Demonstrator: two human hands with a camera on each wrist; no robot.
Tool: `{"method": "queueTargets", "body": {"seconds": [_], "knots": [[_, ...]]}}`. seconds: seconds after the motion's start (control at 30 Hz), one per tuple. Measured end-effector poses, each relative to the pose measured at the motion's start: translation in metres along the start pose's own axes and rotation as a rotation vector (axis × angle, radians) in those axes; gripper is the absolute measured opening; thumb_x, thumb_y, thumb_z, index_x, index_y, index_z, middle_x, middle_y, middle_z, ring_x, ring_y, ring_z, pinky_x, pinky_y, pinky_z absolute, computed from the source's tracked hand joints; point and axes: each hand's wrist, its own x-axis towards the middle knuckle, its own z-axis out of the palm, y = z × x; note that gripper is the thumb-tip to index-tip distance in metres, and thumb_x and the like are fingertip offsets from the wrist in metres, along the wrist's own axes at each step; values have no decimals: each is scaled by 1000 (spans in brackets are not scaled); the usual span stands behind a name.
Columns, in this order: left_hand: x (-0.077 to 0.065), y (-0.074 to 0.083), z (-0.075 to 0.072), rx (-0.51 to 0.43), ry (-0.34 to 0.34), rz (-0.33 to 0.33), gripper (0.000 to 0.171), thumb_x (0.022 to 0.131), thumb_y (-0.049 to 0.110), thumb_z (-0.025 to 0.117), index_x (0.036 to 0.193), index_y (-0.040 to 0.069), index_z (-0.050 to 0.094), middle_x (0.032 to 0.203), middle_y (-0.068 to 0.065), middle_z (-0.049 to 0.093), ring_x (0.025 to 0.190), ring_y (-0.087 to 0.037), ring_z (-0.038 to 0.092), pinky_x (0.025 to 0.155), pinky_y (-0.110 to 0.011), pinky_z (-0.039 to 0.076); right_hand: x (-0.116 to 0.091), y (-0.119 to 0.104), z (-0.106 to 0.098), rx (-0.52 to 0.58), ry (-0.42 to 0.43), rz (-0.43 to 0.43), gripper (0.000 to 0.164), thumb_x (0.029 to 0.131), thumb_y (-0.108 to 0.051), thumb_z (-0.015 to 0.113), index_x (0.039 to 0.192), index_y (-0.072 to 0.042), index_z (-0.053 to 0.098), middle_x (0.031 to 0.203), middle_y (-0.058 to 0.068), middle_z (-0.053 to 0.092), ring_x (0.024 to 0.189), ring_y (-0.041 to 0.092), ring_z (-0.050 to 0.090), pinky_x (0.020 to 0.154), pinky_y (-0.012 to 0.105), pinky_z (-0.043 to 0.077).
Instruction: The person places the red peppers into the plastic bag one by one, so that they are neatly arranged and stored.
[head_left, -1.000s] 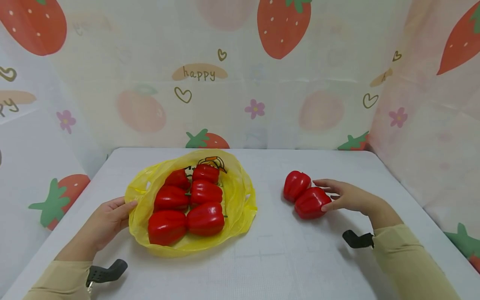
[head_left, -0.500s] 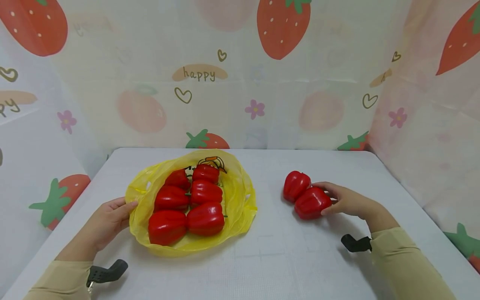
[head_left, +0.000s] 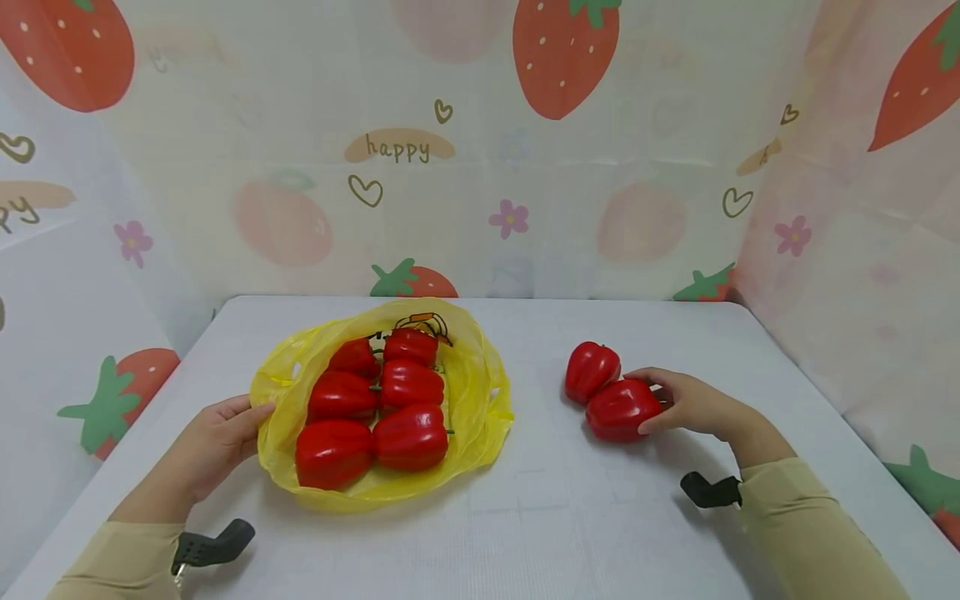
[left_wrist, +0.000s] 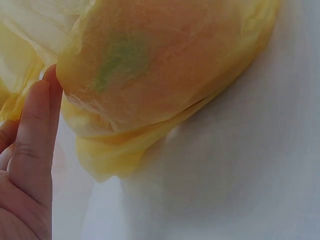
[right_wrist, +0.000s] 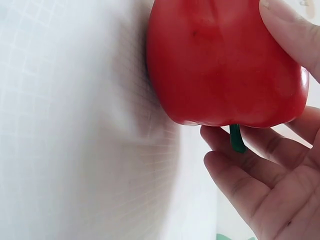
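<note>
A yellow plastic bag (head_left: pixel 480 450) lies with its mouth spread wide on the left half of the table, several red bell peppers (head_left: pixel 411 437) inside it in two columns. My left hand (head_left: pixel 217 442) pinches the bag's left rim between thumb and fingers. In the left wrist view, the bag's thin film (left_wrist: pixel 165 85) bulges beside the fingers, a green stem showing through. To the right, my right hand (head_left: pixel 693 406) grips a red bell pepper (head_left: pixel 621 410), thumb and fingers around it. Its green stem (right_wrist: pixel 237 139) points toward the palm. Another red bell pepper (head_left: pixel 591 372) lies against it, farther back.
The white table (head_left: pixel 540 533) reaches back to a wall covered in strawberry-printed cloth (head_left: pixel 465 233), with similar cloth at both sides. A black wrist-camera mount (head_left: pixel 217 542) juts from the left sleeve, and another black mount (head_left: pixel 708 490) from the right sleeve.
My right hand has come slightly leftward and closed its fingers and thumb around the nearer loose bell pepper, which has barely shifted. The left hand and the bag have stayed in place.
</note>
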Motion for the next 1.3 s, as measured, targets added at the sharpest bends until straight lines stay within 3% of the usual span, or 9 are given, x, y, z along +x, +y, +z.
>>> {"method": "queueTargets", "body": {"seconds": [0.3,0.57,1.3], "knots": [[2,0,0,-6,-1,-6,67,92,44,48,136,-4,35,105,14,61,93,-6,60,80,-23,50,-3,-6,-4,4,-8,-34,75,67,-28,80,131,-16,43,125,12,46,114,34,44,76,39,52],[3,1,-1,12,11,-25,70,90,47,49,136,-3,35,108,12,59,95,-6,59,82,-23,50,-2,-15,-9,65,-47,-116,70,70,-22,78,130,-12,43,125,15,46,112,34,47,77,38,53],[2,2,-1,16,13,-26,68,91,47,49,134,-5,37,106,12,60,94,-7,60,81,-22,50,20,-70,-10,79,-29,-250,65,74,-22,76,130,-15,45,122,10,51,109,31,51,77,37,53]]}}
